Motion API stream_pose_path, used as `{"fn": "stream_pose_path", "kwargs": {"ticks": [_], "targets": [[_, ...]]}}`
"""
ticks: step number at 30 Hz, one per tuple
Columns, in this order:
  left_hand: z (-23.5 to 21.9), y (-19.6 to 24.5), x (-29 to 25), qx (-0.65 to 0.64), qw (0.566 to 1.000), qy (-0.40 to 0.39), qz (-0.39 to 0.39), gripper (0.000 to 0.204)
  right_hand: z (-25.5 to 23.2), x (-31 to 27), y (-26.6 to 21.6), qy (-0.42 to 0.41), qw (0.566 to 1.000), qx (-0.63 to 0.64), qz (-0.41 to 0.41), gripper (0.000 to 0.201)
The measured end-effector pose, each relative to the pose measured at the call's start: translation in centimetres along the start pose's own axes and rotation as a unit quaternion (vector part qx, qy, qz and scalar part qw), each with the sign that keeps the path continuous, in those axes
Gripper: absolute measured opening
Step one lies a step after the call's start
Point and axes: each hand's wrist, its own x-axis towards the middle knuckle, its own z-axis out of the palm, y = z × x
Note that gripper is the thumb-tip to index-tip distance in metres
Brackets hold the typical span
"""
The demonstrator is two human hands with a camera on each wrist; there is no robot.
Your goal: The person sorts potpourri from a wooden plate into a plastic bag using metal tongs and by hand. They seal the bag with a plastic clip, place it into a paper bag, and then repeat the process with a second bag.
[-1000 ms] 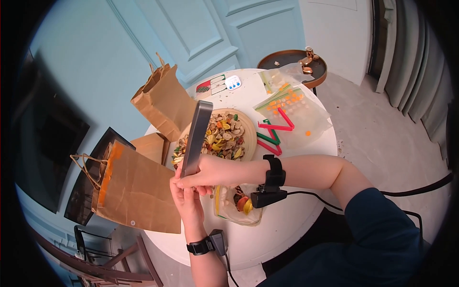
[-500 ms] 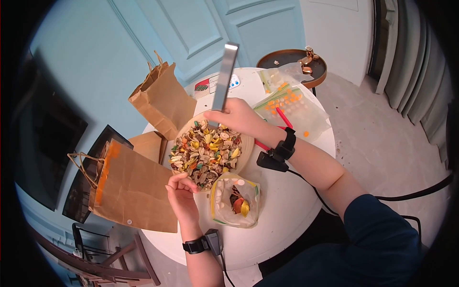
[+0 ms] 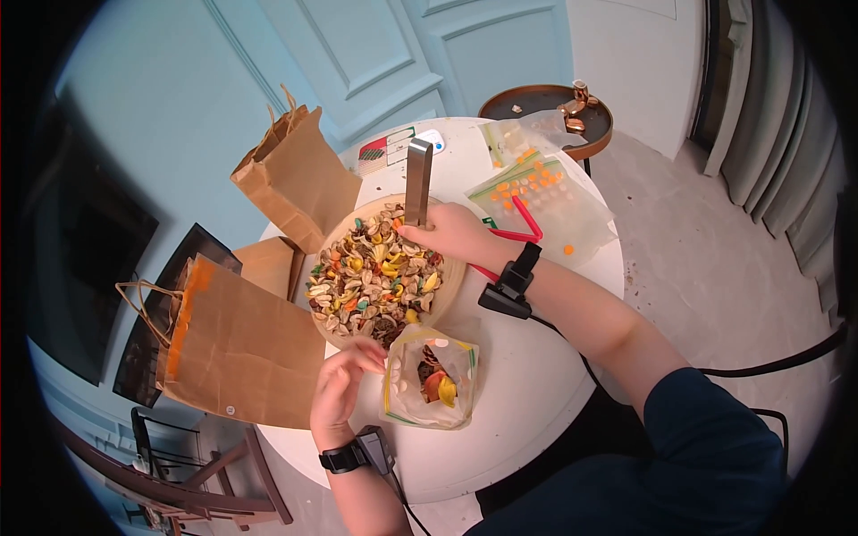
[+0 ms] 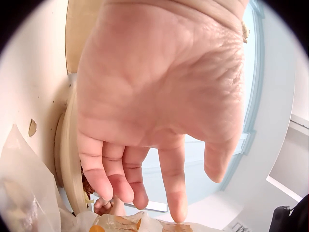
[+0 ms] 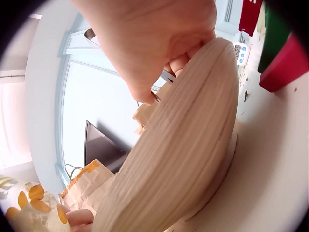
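On the round white surface (image 3: 536, 375), the wooden bowl (image 3: 458, 277) of dry, curly mixed pieces sits at the middle, and my right hand (image 3: 451, 230) pinches the flat metal scoop (image 3: 417, 181) upright at its far rim. My left hand (image 3: 344, 386), fingers loosely spread, touches the floppy clear bag (image 3: 429, 380) just near of the bowl. The light pieces could scatter if I tip the scoop, and the soft bag mouth may fold shut.

Dark blue sleeve (image 3: 715, 447), black wrist straps with small cameras (image 3: 506, 288), trailing black cables.

A metal scoop (image 3: 417, 181) stands upright in the wooden bowl (image 3: 326, 329) of mixed dried pieces.
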Motion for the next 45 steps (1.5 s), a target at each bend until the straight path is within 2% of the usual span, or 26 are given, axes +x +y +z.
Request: {"fn": "stream_pose_path", "kwargs": {"ticks": [1,5,8,10,13,17,19,20,22,26,28,31,35,38,40,45], "targets": [[0.2,0.1,0.0,0.000,1.000,0.000,-0.001,0.056,-0.1,0.0,-0.1,-0.028,0.999,-0.032,0.015,0.050],[0.7,0.2,0.2,-0.022,1.000,-0.004,-0.012,0.056,0.7,0.1,0.7,-0.034,0.997,-0.073,-0.006,0.054],[0.4,-0.3,0.1,-0.040,0.999,-0.010,-0.017,0.056,1.3,0.3,1.4,-0.036,0.998,-0.054,-0.004,0.053],[0.2,-0.6,-0.1,-0.052,0.998,-0.011,-0.017,0.057,1.2,0.2,1.2,-0.062,0.997,0.031,0.029,0.051],[-0.1,-0.8,-0.3,-0.063,0.998,-0.011,-0.011,0.058,0.8,-0.2,0.5,-0.057,0.997,0.044,0.019,0.048],[-0.1,-0.9,-0.3,-0.102,0.993,-0.053,0.004,0.060,0.8,0.0,0.7,-0.060,0.998,0.032,0.001,0.048],[0.1,-0.8,-0.2,-0.100,0.993,-0.064,0.010,0.061,0.2,0.2,0.3,-0.141,0.987,-0.080,-0.009,0.047],[0.2,-0.8,-0.1,-0.087,0.994,-0.070,0.008,0.061,0.5,0.1,0.5,-0.141,0.987,-0.080,-0.009,0.047],[0.1,-0.8,-0.1,-0.074,0.994,-0.076,0.006,0.062,1.2,0.0,1.1,-0.093,0.992,-0.038,-0.072,0.048],[-0.2,-1.1,0.0,-0.085,0.994,-0.071,0.006,0.062,0.7,-0.1,0.4,-0.087,0.996,-0.008,-0.021,0.043],[-0.2,-1.1,0.0,-0.096,0.993,-0.072,0.007,0.061,1.3,0.2,1.2,-0.013,0.989,0.146,0.000,0.042],[-0.1,-1.1,-0.1,-0.103,0.992,-0.073,0.010,0.061,0.9,0.0,0.8,0.021,0.983,0.184,-0.012,0.039],[0.0,-1.0,0.0,-0.089,0.993,-0.076,0.004,0.061,1.5,-0.1,1.0,-0.006,0.985,0.168,-0.031,0.032],[0.0,-1.1,0.0,-0.092,0.993,-0.077,-0.001,0.061,1.4,-0.2,0.3,-0.032,0.993,0.102,-0.045,0.033],[0.0,-1.1,0.0,-0.093,0.993,-0.075,-0.001,0.061,0.5,-0.5,-0.8,-0.110,0.993,-0.019,-0.028,0.035],[0.1,-1.2,0.0,-0.096,0.993,-0.073,-0.002,0.062,1.4,-0.6,0.2,-0.094,0.991,0.051,-0.076,0.036]]}}
